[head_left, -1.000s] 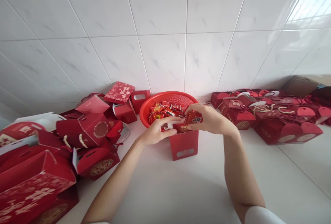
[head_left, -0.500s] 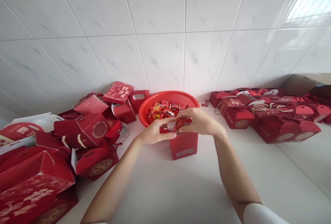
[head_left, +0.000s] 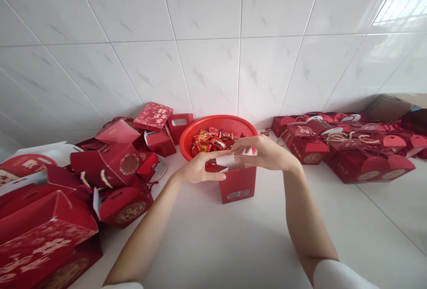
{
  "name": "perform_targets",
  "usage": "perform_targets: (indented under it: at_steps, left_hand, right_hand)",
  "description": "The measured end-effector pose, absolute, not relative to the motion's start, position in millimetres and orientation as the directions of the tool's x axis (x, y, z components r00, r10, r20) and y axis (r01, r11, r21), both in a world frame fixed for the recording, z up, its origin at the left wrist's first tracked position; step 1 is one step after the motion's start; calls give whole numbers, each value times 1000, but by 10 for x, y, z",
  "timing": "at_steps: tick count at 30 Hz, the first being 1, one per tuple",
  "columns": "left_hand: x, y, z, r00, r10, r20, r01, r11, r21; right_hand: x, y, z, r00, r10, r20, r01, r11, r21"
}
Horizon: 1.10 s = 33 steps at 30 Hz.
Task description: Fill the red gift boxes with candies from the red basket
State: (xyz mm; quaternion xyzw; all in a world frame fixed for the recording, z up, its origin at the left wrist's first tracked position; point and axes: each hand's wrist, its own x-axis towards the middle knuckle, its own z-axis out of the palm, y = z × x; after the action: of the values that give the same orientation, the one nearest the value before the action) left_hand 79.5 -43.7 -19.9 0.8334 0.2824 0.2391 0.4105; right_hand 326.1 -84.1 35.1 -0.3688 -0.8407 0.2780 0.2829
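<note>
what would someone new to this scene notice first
Probably the round red plastic basket of shiny wrapped packets, central, near the white tiled wall. Nearer the viewer, an open-topped red cardboard box stands upright, the left hand and right hand at its mouth. Heaped red cardboard boxes crowd the left side; corded dark-red cardboard boxes sit grouped on the right.

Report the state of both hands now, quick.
Left hand: open, thumb and fingers spread at the top of the red box.
Right hand: fingers bent over the box's opening; whether it holds anything cannot be told.
</note>
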Motion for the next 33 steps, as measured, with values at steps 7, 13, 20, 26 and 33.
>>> perform_targets:
  at_steps: [7,13,20,26,33]
  left_hand:
    - [894,-434,-291,492,787,371,198,-516,833]
    - [893,-460,-99,168,786,595,102,-614,782]
    - [937,-487,63,166,779,604,-3,-612,791]
    - [870,-498,38,151,742,653,121,-669,733]
    - [864,-531,21,242,690,682,204,-723,660]
  right_hand:
    - [3382,-786,305,-303,851,428,467,524,-712]
    - [3332,-712,274,-459,832,311,213,443,-871]
    - [3299,-644,236,-507,782,363,-98,366,-926]
    - [3284,-636,215,-526,788,321,-82,328,-941]
    - [3269,-665,236,-411,849,333,51,386,-921]
